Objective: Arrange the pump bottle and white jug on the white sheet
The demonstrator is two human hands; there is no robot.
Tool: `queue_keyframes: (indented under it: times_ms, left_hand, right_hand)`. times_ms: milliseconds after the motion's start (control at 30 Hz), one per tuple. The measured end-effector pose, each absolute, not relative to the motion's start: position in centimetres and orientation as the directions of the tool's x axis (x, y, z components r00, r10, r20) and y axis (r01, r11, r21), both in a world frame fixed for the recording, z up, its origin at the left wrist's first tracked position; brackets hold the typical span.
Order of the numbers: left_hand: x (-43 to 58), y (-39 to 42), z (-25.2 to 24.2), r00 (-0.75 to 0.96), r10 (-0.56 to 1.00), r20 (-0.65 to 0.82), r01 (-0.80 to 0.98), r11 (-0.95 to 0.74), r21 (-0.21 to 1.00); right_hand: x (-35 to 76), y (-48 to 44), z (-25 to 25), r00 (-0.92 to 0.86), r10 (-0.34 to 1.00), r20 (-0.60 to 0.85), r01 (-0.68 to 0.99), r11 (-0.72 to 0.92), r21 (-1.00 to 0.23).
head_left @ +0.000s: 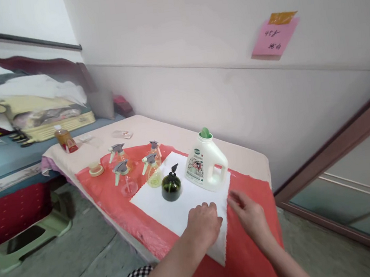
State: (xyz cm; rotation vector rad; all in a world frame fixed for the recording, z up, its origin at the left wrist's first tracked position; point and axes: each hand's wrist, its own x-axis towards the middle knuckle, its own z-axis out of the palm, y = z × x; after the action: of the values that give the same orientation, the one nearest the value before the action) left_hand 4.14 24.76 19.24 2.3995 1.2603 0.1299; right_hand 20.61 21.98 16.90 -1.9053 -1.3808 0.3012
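Observation:
My left hand (204, 222) is closed above the near part of a white cloth (169, 212); its fingers curl downward, and what they hold, if anything, is hidden. By the cloth's right edge, my right hand (251, 215) has its fingers apart and appears to hold nothing. Beyond both hands a white jug (203, 163) stands upright on the cloth, its mouth uncapped and something green (205, 133) sticking up from it. A dark green pump bottle (171, 188) is left of the jug. Several clear spray bottles (129, 184) with grey-and-white trigger heads stand farther left.
A red sheet (255, 242) covers much of the table (163, 127). Toward the far left are a round tan object (96, 168) and a bottle of amber liquid (65, 138). The wall (177, 76) borders the back. A green stool (38, 235) stands on the floor.

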Motion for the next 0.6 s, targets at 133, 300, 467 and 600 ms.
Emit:
queue_keyframes:
  times_ms: [133, 300, 467, 600]
  left_hand:
    - [4.1, 24.4, 19.2, 0.61, 0.782, -0.125, 0.742, -0.509, 0.437]
    - [3.8, 24.2, 19.1, 0.625, 0.769, -0.136, 0.727, -0.51, 0.459]
    - [3.4, 24.4, 18.9, 0.628, 0.765, -0.144, 0.725, -0.508, 0.465]
    - [3.6, 24.3, 18.6, 0.643, 0.75, -0.158, 0.717, -0.516, 0.468]
  right_hand:
    - [21.4, 27.2, 18.6, 0.467, 0.848, 0.25, 0.656, -0.143, -0.741]
    - [21.6, 33.2, 18.9, 0.546, 0.818, 0.178, 0.579, -0.215, -0.786]
    - [22.0, 35.4, 18.6, 0.583, 0.808, 0.087, 0.483, -0.259, -0.837]
    - [22.5, 35.7, 18.8, 0.564, 0.822, 0.082, 0.444, -0.219, -0.869]
